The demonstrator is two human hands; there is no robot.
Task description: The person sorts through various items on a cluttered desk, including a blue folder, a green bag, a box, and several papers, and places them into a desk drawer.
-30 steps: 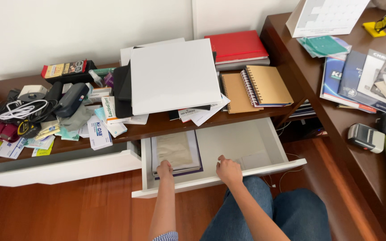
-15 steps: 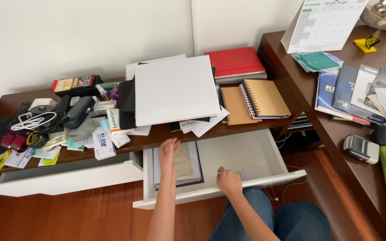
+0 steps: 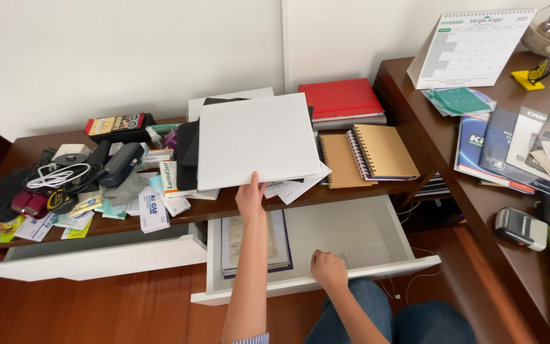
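Note:
My left hand (image 3: 251, 199) reaches up from the open drawer and grips the near edge of a large white flat box (image 3: 256, 140) that lies on top of the pile on the brown desk (image 3: 224, 205). My right hand (image 3: 328, 269) rests on the front edge of the open white drawer (image 3: 364, 236). Inside the drawer, at its left side, lies a flat stack of papers and a folder (image 3: 253, 242). The drawer's right part shows bare white bottom.
Left of the box lie cables, pouches, small medicine boxes and leaflets (image 3: 84, 185). A second white drawer (image 3: 97, 258) stands open at the left. Two spiral notebooks (image 3: 367, 153) and a red book (image 3: 342, 99) sit to the right. The side desk holds a calendar (image 3: 469, 48), magazines and a small device (image 3: 520, 228).
My left hand has left the drawer front and risen to the desk edge, taking hold of the white box. My right hand stays on the drawer's front edge.

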